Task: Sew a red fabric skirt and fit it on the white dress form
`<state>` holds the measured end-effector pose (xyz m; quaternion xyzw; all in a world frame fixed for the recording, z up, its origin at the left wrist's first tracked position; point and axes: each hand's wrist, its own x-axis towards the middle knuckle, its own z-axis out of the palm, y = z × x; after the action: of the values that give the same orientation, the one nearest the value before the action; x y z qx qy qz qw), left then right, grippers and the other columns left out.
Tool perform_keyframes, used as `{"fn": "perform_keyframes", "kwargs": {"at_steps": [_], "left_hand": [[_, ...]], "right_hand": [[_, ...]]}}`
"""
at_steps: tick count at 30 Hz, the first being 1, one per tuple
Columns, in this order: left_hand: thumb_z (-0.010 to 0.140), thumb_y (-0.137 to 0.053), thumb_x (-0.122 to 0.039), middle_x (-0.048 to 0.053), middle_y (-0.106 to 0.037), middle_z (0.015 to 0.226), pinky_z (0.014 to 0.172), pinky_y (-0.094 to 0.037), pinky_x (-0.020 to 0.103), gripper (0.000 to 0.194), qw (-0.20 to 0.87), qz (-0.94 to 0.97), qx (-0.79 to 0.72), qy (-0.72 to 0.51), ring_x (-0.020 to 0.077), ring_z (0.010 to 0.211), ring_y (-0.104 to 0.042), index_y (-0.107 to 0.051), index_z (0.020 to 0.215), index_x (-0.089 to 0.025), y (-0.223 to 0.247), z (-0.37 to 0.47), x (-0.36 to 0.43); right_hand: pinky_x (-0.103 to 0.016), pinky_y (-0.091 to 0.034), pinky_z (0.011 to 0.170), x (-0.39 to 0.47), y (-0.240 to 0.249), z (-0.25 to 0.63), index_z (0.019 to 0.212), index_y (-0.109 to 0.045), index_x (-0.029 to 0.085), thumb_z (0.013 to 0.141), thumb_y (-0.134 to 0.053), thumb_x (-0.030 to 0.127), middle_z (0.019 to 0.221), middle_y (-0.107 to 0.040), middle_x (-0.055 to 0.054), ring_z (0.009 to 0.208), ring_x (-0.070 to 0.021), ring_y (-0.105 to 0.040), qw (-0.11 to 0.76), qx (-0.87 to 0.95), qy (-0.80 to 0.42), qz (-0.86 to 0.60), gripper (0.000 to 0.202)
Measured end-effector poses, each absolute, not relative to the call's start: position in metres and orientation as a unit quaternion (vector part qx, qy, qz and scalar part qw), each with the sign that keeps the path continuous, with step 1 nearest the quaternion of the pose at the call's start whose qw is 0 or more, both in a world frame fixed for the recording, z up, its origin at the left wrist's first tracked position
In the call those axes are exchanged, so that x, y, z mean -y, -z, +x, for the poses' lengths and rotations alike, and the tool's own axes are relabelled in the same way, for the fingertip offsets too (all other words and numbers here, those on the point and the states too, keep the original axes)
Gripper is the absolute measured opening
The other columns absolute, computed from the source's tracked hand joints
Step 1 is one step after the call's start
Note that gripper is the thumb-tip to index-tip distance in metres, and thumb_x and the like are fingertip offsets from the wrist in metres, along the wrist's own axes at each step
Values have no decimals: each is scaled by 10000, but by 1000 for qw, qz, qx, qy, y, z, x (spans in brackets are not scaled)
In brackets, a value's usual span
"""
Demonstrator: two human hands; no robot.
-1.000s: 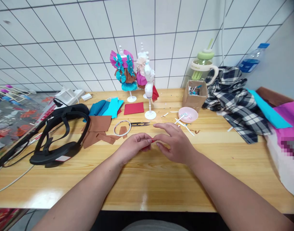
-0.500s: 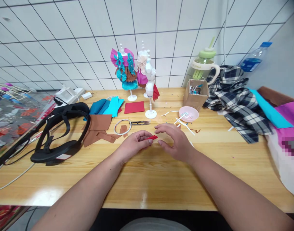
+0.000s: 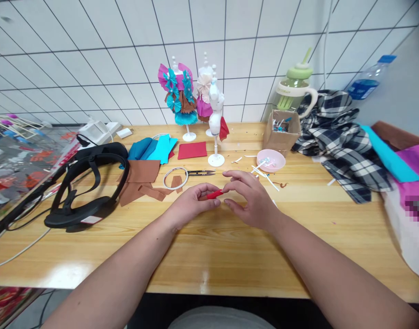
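Note:
My left hand [image 3: 196, 201] is closed, pinching a small folded red piece [image 3: 215, 194] between thumb and fingers; whether it is cloth or paper I cannot tell. Close on its right, my right hand [image 3: 252, 198] has thumb and fingers apart, and one fingertip is at the red piece's right end. Beyond the hands lie thread snips [image 3: 201, 173], a white ring [image 3: 164, 179] and a brown scrap [image 3: 177, 182]. A flat red sheet [image 3: 192, 150] is farther back, beside a bare white mannequin stand [image 3: 216, 159] with a bit of red behind it.
Two dressed mannequins [image 3: 180, 93] stand by the tiled wall. Brown [image 3: 143, 171] and blue sheets [image 3: 161, 148] and a black headset [image 3: 86, 214] lie left. On the right are a pink dish [image 3: 280, 161], white strips [image 3: 271, 183], a cardboard box [image 3: 281, 139], a green-lidded cup [image 3: 291, 91] and a plaid cloth [image 3: 346, 155].
My right hand's fingers have come in to the end of the red piece, which shows more of its surface. The left hand keeps its pinch. The view has shifted slightly.

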<state>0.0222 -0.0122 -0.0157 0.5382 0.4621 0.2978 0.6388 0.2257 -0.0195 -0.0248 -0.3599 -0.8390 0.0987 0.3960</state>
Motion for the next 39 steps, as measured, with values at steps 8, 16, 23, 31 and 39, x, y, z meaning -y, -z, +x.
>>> {"fn": "perform_keyframes", "kwargs": {"at_steps": [8,16,23,31,39], "left_hand": [[695,-775,-308,56,-695,1049,867,-474,330,338,623,556,-475,-277,215,994,-639,-642,976,-176,16,23,11],[679,-778,-313,57,-689,1006,861,-481,336,330,612,578,-465,-274,220,966,-640,-652,946,-166,18,22,10],[678,-785,-325,54,-702,985,854,-482,326,323,621,570,-464,-273,211,949,-648,-657,930,-169,17,23,12],[692,-772,-355,57,-713,989,874,-485,346,312,614,576,-461,-279,225,962,-652,-669,923,-171,18,25,13],[732,-725,-306,22,-705,862,796,-514,303,168,539,614,-478,-323,179,835,-656,-665,815,-173,16,34,17]], "right_hand": [[-445,-445,939,21,23,226,977,-601,231,821,-606,204,1324,-537,-107,1151,-256,-531,396,843,-88,-355,158],[-467,-429,934,21,25,225,927,-613,232,825,-592,199,1343,-528,-106,1173,-271,-519,374,849,-86,-363,110],[-451,-436,906,21,26,225,879,-617,232,810,-604,176,1353,-519,-90,1096,-257,-538,365,853,-85,-365,89],[-442,-457,880,20,27,224,845,-617,222,815,-585,172,1318,-543,-92,1024,-246,-563,366,850,-91,-368,67],[-417,-472,927,20,26,223,872,-611,216,800,-594,148,1232,-587,-112,1133,-248,-571,389,832,-113,-378,101]]}}
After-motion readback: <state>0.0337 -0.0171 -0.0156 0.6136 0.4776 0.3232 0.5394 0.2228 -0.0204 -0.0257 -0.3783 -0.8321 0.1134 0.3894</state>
